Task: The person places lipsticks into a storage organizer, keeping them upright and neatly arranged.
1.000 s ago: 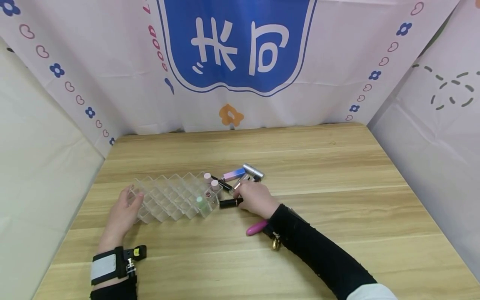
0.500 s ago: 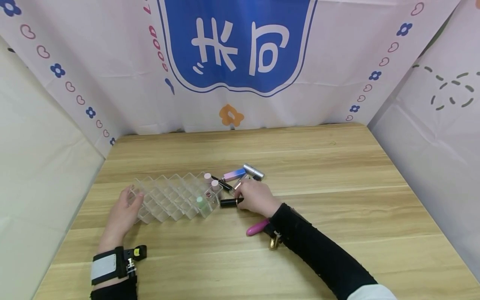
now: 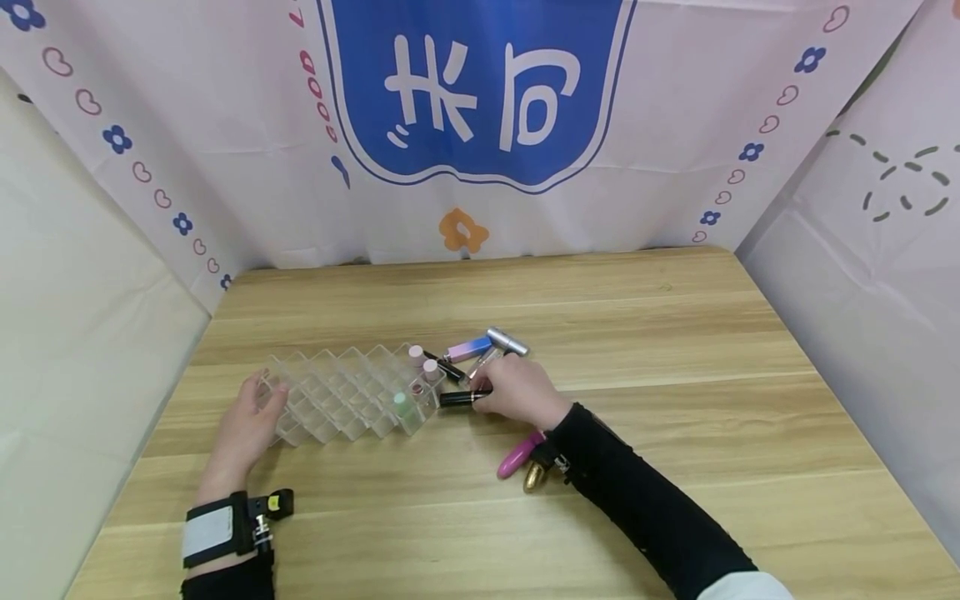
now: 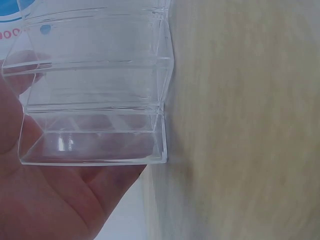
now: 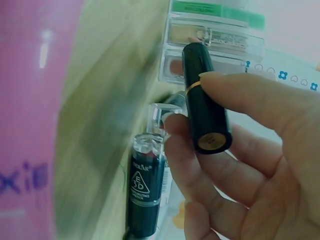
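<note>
A clear acrylic lipstick organizer (image 3: pixel 337 396) with diamond compartments stands at the left of the table. My left hand (image 3: pixel 249 421) grips its left end, the thumb in front and fingers behind; the left wrist view shows the palm against its wall (image 4: pixel 95 137). A black lipstick with a gold band (image 5: pixel 205 107) is pinched between the thumb and fingers of my right hand (image 3: pixel 521 392), its far end close to the organizer's right end. Pink-capped tubes (image 3: pixel 431 371) and a green-capped one (image 3: pixel 402 404) stand in the right-end compartments.
Beyond the right hand lie a pink-blue tube (image 3: pixel 468 348), a silver tube (image 3: pixel 507 342), a slim black tube (image 3: pixel 446 367) and a black lipstick with a clear cap (image 5: pixel 144 187). A magenta tube (image 3: pixel 516 458) and a gold one (image 3: pixel 534 477) lie by the right wrist.
My right hand has shifted slightly right and raised the black lipstick a little. The right forearm has moved right, showing more of the gold tube. My left hand stays put on the organizer.
</note>
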A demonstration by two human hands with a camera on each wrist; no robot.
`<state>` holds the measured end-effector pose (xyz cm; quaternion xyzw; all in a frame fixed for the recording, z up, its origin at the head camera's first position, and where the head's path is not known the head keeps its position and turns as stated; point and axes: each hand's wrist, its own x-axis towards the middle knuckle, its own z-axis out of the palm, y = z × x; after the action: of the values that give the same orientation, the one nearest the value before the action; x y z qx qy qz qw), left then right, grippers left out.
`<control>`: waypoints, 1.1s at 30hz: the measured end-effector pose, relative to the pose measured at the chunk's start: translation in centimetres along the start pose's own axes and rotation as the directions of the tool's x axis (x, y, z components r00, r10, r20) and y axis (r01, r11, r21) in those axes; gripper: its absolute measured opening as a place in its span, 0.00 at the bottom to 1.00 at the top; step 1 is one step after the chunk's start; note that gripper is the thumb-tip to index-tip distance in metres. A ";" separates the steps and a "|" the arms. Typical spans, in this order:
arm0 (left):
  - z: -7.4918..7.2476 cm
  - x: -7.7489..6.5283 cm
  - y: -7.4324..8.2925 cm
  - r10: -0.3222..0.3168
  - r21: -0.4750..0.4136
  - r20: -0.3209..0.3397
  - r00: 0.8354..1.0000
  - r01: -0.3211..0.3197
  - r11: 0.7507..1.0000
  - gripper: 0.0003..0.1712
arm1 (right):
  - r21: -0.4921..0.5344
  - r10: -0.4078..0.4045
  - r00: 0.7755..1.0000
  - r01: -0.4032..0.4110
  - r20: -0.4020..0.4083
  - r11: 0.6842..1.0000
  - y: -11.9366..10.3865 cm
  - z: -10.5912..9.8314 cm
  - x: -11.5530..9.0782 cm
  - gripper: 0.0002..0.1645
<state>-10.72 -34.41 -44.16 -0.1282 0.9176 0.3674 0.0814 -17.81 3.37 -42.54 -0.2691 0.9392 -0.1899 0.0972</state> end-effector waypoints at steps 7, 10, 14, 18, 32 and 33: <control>0.0 -0.2 0.3 0.003 -0.007 -0.006 1.000 -0.003 1.000 0.47 | 0.055 -0.051 0.997 0.054 -0.055 0.997 0.3 -0.6 -0.3 0.15; -0.1 -0.2 0.4 0.002 -0.011 -0.005 1.000 -0.003 1.000 0.46 | 0.107 -0.037 0.997 0.044 -0.072 0.993 0.2 -0.9 -0.4 0.13; -0.1 -0.2 0.5 0.001 -0.010 -0.010 1.000 -0.002 1.000 0.46 | 0.149 -0.007 0.995 0.022 -0.098 0.989 -0.1 -1.3 -0.5 0.12; 0.1 -0.1 0.3 0.000 -0.004 -0.016 1.000 -0.001 1.000 0.46 | 0.175 0.004 0.991 0.020 -0.134 0.984 -0.3 -1.4 -0.4 0.11; 0.0 -0.1 0.3 0.014 0.004 -0.020 1.000 -0.014 1.000 0.45 | 0.373 0.141 0.962 -0.046 -0.232 0.927 -1.3 -2.8 -0.3 0.12; 0.0 -0.1 0.3 0.015 0.006 -0.018 1.000 -0.015 1.000 0.45 | 0.391 0.145 0.960 -0.042 -0.239 0.920 -1.4 -3.0 -0.3 0.12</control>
<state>-10.68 -34.16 -43.98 -0.1244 0.9203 0.3641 0.0706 -17.75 3.33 -39.21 -0.1719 0.9005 -0.3981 0.0311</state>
